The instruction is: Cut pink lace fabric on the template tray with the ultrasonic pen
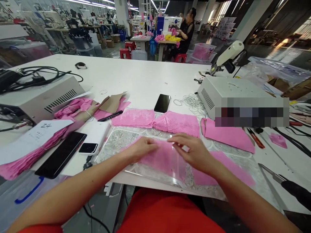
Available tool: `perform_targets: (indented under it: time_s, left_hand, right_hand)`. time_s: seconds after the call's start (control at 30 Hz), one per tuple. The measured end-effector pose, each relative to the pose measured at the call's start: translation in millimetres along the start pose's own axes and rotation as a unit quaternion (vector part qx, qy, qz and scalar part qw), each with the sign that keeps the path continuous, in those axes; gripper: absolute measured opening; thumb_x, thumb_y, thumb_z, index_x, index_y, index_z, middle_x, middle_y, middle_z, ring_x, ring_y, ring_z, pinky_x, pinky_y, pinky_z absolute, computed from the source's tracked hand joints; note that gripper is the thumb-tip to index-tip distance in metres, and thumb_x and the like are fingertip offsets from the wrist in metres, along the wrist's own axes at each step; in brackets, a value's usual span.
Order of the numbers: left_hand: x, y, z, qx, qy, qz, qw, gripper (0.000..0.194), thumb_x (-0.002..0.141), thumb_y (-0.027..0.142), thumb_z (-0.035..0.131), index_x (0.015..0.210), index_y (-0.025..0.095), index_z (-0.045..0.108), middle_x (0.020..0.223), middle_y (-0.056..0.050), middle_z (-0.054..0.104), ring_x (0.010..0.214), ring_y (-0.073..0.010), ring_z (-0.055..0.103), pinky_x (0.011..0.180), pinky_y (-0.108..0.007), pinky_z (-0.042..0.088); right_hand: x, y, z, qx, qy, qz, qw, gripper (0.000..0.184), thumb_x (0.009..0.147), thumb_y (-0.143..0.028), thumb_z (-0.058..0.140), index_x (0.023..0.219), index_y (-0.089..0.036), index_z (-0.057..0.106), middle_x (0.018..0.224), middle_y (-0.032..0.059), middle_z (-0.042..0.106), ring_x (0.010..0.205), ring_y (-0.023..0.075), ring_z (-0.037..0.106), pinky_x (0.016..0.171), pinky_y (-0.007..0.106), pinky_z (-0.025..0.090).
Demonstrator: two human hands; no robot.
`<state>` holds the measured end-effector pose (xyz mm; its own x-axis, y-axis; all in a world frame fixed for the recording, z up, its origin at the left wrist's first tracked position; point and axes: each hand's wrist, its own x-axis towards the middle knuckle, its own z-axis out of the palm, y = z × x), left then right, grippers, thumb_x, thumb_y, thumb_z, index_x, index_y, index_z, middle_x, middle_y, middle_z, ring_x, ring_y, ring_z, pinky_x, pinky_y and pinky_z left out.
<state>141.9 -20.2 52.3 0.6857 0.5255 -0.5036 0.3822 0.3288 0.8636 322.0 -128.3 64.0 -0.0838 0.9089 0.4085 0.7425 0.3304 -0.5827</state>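
Observation:
A sheer pink fabric piece [157, 161] lies in front of me, partly under what looks like a clear plastic sheet [181, 173] that shines at its edge. My left hand [143, 149] is closed on the top edge of this piece, thumb and fingers together. My right hand [191, 152] hovers at the piece's upper right corner, thumb and forefinger bent with a gap between them; I see nothing held there. Beyond both hands are two stacks of pink lace pieces, one left [133, 118] and one right [178, 123]. Another flat pink piece [222, 170] lies below my right forearm.
Grey machine boxes stand left [60, 94] and right [233, 87]. Around the mat are phones [162, 103], a power bank [96, 137], a pen [110, 116], tangled elastic cord [193, 102] and a black-handled hot knife-like tool [291, 187]. A person [186, 34] sits sewing farther back.

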Motion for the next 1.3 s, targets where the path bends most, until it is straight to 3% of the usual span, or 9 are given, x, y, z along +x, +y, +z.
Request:
perform_targets:
  time_s: [0.07,0.2,0.43,0.7,0.93,1.17,1.3]
  left_hand:
    - [0,-2,-3.0,0.055,0.015,0.017,0.998,0.027,0.066,0.038,0.070,0.063,0.015,0.056,0.057,0.003,0.053,0.052,-0.0098,0.049,0.050,-0.022,0.038]
    - [1,-2,-5.2,0.169,0.035,0.073,0.982,0.022,0.069,0.031,0.062,0.056,0.016,0.053,0.054,0.005,0.043,0.052,-0.0093,0.039,0.050,-0.022,0.029]
    - [-10,-6,-9.3,0.321,0.098,0.142,0.931,0.023,0.080,0.030,0.049,0.062,0.018,0.056,0.063,0.001,0.055,0.062,-0.0138,0.046,0.057,-0.024,0.032]
    - [-22,-17,-35.2,0.436,0.182,0.136,0.871,0.026,0.086,0.028,0.046,0.064,0.018,0.054,0.056,0.002,0.052,0.056,-0.0144,0.048,0.056,-0.024,0.030]
    - [-19,-17,-38.1,0.517,0.198,0.124,0.824,0.019,0.091,0.024,0.048,0.089,0.017,0.065,0.084,-0.005,0.070,0.076,-0.0210,0.063,0.067,-0.028,0.039]
    - [-17,-21,-37.2,0.571,0.210,0.104,0.787,0.020,0.095,0.024,0.048,0.098,0.019,0.066,0.099,-0.006,0.071,0.089,-0.0238,0.066,0.071,-0.030,0.044]
    - [-16,-22,-39.6,0.584,0.209,0.104,0.778,0.020,0.096,0.026,0.049,0.103,0.019,0.066,0.104,-0.005,0.070,0.092,-0.0232,0.067,0.075,-0.030,0.047]
  right_hand:
    - [-12,16,-12,-0.033,-0.024,0.112,0.993,0.017,0.089,-0.020,0.053,0.094,-0.020,0.070,0.087,0.0040,0.071,0.064,0.0132,0.063,0.057,0.026,0.052]
    - [-36,30,-17,-0.109,-0.084,0.230,0.963,0.013,0.086,-0.028,0.058,0.090,-0.020,0.067,0.086,0.0039,0.068,0.067,0.0156,0.061,0.058,0.028,0.048]
    - [-34,23,-5,-0.105,-0.102,0.203,0.968,0.015,0.084,-0.016,0.049,0.075,-0.020,0.059,0.076,0.0017,0.062,0.065,0.0136,0.055,0.057,0.026,0.040]
    - [4,18,4,0.021,-0.120,0.269,0.955,0.011,0.079,-0.012,0.051,0.077,-0.019,0.059,0.064,-0.0021,0.064,0.057,0.0123,0.056,0.054,0.024,0.038]
    - [24,27,16,-0.002,-0.132,0.283,0.950,0.011,0.077,-0.011,0.053,0.079,-0.018,0.062,0.066,-0.0004,0.067,0.060,0.0141,0.060,0.053,0.024,0.038]
    - [16,23,10,-0.031,-0.110,0.287,0.951,0.009,0.080,-0.018,0.058,0.089,-0.019,0.061,0.074,0.0010,0.067,0.066,0.0149,0.060,0.057,0.025,0.041]
    - [-10,12,9,-0.026,-0.093,0.218,0.971,0.009,0.083,-0.017,0.054,0.087,-0.019,0.062,0.077,0.0022,0.064,0.064,0.0131,0.056,0.059,0.026,0.042]
